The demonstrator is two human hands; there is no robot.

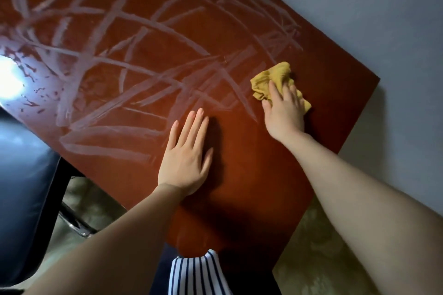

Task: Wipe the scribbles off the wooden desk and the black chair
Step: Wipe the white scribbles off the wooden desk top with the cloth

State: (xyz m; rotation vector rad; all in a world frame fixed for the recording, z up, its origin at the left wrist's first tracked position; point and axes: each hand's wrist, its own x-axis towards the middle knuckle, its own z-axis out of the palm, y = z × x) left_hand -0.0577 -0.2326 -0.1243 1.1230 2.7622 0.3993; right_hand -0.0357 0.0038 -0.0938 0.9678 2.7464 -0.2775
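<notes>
Right hand point(285, 109) grasps crumpled mustard-yellow cloth point(275, 79) near reddish-brown wooden desk's point(251, 163) right corner to scrub white scribbles point(115, 60); left hand point(185, 153) released, flat, bracing.

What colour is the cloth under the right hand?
Mustard yellow cloth, seen in the head view.

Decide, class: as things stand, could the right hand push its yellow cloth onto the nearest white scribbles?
Probably yes. The right hand presses the yellow cloth on the wooden desk right beside the scribbles, with nothing lying between them.
</notes>
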